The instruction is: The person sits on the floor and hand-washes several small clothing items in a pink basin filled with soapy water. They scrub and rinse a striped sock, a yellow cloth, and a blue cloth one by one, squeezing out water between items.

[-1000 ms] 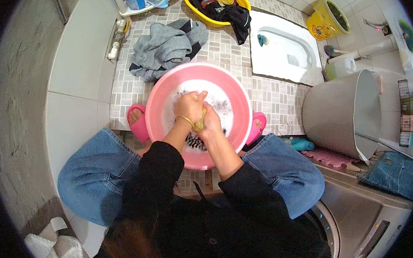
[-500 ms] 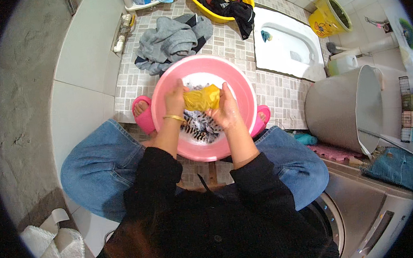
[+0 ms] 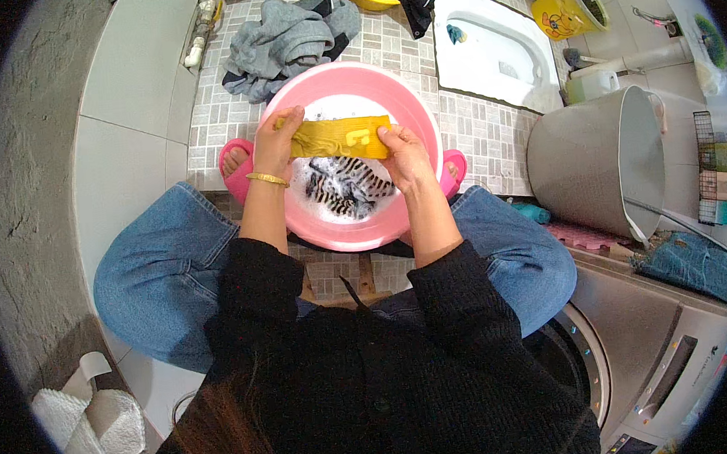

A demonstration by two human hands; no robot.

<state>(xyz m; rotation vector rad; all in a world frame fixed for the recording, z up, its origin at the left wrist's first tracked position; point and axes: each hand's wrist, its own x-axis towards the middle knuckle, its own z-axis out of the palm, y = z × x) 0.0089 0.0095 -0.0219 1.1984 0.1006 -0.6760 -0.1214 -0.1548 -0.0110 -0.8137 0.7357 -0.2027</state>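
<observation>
Stretched flat between my two hands is a yellow ribbed sock [image 3: 328,139] with a paler raised mark near its right end. My left hand [image 3: 274,146] pinches one end, thumb on top. The other end is gripped by my right hand [image 3: 408,158], its thumb pressed on the cloth. Both hands hold the sock above a pink basin [image 3: 417,109]. Inside the basin, black-and-white striped cloth [image 3: 340,199] lies in white suds, partly covered by the sock.
Beyond the basin lies a heap of grey clothes [image 3: 279,43]. A yellow basin of dark clothes [image 3: 365,1] stands behind it, left of a white squat toilet [image 3: 454,69]. At right are a large grey bucket [image 3: 579,170] and a washing machine [image 3: 631,318].
The sock was bunched between my hands and is now pulled out lengthwise. My hands have moved apart, and the whole view has shifted, with the basin higher in the picture.
</observation>
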